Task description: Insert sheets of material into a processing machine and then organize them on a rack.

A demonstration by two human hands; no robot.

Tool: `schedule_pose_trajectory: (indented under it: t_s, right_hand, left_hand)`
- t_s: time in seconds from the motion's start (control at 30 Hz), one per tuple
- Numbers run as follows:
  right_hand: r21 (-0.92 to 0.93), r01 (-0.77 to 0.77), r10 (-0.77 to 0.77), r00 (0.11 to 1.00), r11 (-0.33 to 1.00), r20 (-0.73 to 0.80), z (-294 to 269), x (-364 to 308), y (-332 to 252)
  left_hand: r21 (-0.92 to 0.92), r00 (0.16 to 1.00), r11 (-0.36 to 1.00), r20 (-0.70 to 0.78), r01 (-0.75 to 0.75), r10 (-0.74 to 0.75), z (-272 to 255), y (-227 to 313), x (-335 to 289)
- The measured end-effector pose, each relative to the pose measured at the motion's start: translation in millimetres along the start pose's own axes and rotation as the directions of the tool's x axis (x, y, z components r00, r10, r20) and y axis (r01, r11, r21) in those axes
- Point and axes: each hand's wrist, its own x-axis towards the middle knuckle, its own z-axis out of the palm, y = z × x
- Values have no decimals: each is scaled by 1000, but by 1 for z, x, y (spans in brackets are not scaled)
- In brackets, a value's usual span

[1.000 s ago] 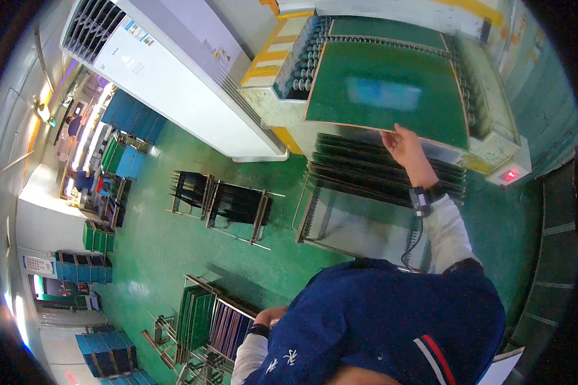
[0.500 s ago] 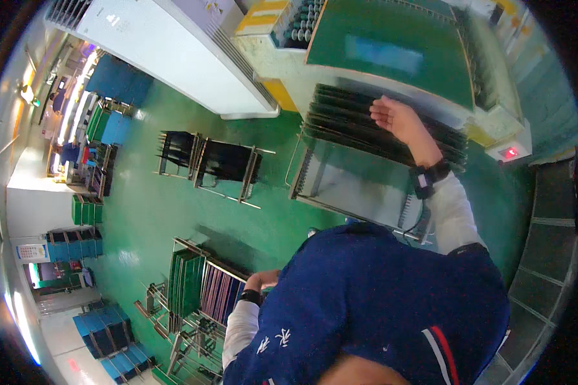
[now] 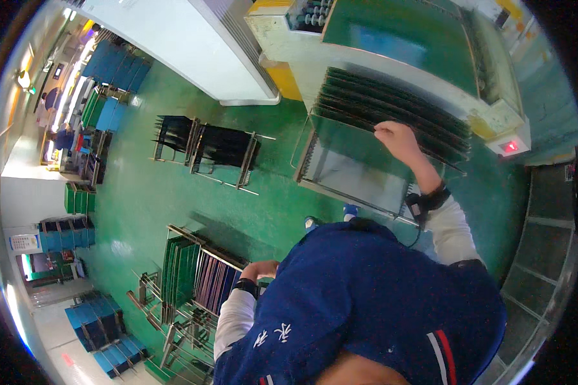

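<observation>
My right hand (image 3: 397, 141) reaches over a metal rack (image 3: 350, 200) in front of me, its fingers closed at the upper edge of the nearest dark green panel (image 3: 347, 142). That panel leans in the rack. Behind it stand several more thin dark panels (image 3: 392, 106), side by side and tilted. My left hand (image 3: 261, 269) is bent in near my body, close to a second rack holding thin panels (image 3: 215, 282); its fingers are mostly hidden. A dark band with a small device (image 3: 424, 205) and a cable sits at my right wrist.
Beyond the front rack is a machine with a green flat top (image 3: 398, 42) and a red-lit display (image 3: 509, 147). A tall white cabinet (image 3: 173, 45) stands far left. Another rack with black panels (image 3: 221, 146) is on the green floor (image 3: 154, 205). Dark framed panels (image 3: 536, 244) line the right.
My right hand has come down and nearer from above the panels, its spread fingers closing at the front panel's edge. My left hand stays low by my side. My view has shifted slightly.
</observation>
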Motion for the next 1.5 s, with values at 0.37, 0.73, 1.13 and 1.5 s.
schedule_pose_trajectory:
  t_s: [0.37,0.73,1.13,1.5]
  right_hand:
    - [-681,-107,188,981,725,46,35,-18,17]
    - [-721,-174,201,978,671,-49,33,-12,1]
    - [-727,-197,225,973,657,-60,38,-16,-1]
    - [-725,-188,217,975,663,-54,34,-11,-3]
  left_hand:
    - [19,998,998,-14,57,-57,2,29,-57]
    - [-389,993,921,120,26,23,34,-51,-28]
    - [-351,995,936,99,12,24,29,-58,-24]
    - [-235,979,972,200,9,40,22,-33,-30]
